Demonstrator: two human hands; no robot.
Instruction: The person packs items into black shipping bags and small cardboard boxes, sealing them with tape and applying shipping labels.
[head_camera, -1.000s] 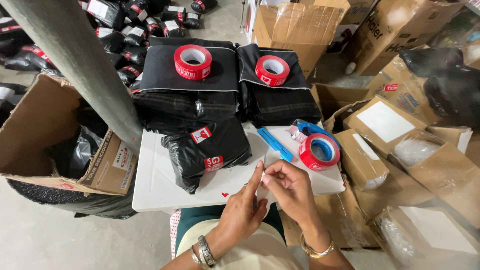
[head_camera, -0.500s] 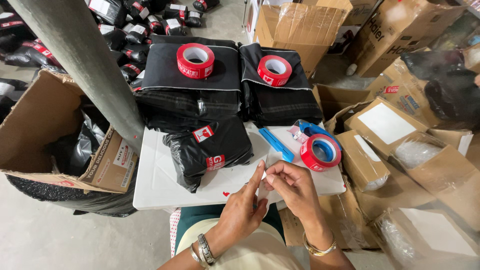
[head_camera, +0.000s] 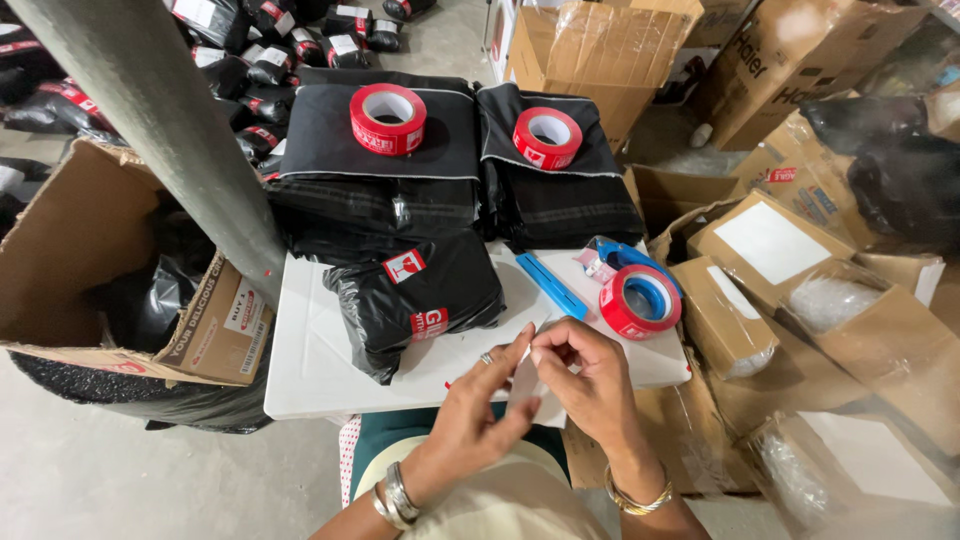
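Left hand: fingers drawn together, thumb and forefinger tips pinched on the left edge of a small, thin white paper slip. A ring shows on one finger, metal bangles on the wrist.

Right hand: fingers curled inward, thumb and forefinger closed on the upper right edge of the same slip. A gold bangle sits on the wrist.

The slip is held upright between both hands, just above the near edge of the white tabletop. It appears pale and slightly translucent; whether it is a label or a backing strip cannot be told.

Surroundings: a black plastic mailer bag with red-and-white labels lies on the table, just beyond the left hand. A blue flat cutter lies beside it to the right. A blue tape dispenser loaded with a red tape roll stands near the right hand. Two stacks of folded black bags sit at the far side, each bearing a loose red tape roll. An open brown cardboard box stands to the left, holding further black bags.
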